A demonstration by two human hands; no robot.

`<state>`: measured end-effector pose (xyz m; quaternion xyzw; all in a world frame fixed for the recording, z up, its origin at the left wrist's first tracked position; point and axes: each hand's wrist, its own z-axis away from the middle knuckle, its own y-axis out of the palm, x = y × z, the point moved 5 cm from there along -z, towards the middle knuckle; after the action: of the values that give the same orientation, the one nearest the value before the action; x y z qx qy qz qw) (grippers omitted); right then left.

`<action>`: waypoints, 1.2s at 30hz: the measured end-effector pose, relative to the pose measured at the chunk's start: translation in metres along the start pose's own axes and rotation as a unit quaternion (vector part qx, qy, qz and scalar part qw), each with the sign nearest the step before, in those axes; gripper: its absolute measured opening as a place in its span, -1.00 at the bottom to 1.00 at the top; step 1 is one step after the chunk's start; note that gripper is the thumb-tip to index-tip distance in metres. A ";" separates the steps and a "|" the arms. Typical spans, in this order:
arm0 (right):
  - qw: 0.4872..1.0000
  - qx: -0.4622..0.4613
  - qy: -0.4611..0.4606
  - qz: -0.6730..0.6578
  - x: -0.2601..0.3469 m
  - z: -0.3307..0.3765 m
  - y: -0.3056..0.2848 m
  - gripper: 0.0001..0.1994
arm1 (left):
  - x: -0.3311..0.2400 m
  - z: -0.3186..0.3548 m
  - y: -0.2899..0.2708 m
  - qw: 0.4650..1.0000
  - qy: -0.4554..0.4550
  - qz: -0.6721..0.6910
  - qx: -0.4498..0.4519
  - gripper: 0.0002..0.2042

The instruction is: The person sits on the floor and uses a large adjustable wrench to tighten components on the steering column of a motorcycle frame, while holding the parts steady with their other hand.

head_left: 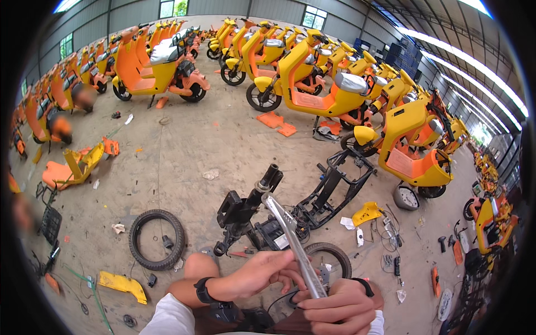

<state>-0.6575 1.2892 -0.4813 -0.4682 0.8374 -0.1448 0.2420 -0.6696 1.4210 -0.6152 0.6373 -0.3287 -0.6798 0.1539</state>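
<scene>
Concrete floor (190,139): underlies the whole work area, strewn with loose parts and scraps.

Yellow-and-orange scooters (312,100): many, standing in rows across the back and along both sides.

Stripped black frame (317,215): on the floor ahead of the person; its open rear section points away and to the right, its upright front end stands nearer, left of centre.

Left tyre (134,240): lying flat, well apart from the frame; small dark part inside its ring. Right tyre (345,261): beyond the right hand, partly hidden.

Curved yellow panel (124,285): on the floor, lower left.

Long silver tool (296,245): slanted from the right hand up and leftward over the frame; far end overlaps the area just beside the metal collar. Contact there cannot be determined.

Right hand (338,307): fingers wrapped around the tool's near end. Left hand (262,273): fingers bent, beside the shaft's middle; grip or mere touch, cannot tell.

Black wristband (204,290): on the left wrist.

Metal collar (261,186): near the top of the frame's front end.
</scene>
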 end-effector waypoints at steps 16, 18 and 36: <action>0.994 -0.034 0.099 0.000 -0.012 0.043 0.008 -0.80 | -0.007 -0.014 -0.022 0.973 0.086 -0.041 -0.209 -0.63; 0.993 -0.036 0.107 0.017 -0.012 0.048 0.013 -0.81 | -0.002 -0.015 -0.029 0.974 0.072 -0.056 -0.207 -0.64; 0.990 -0.085 0.107 -0.021 -0.009 0.086 0.061 -0.72 | -0.047 0.039 -0.161 0.581 0.388 -0.439 -0.565 -0.78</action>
<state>-0.6504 1.3270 -0.5798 -0.4866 0.8575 -0.1276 0.1075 -0.6670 1.5785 -0.6839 0.6915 0.5323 -0.4010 0.2788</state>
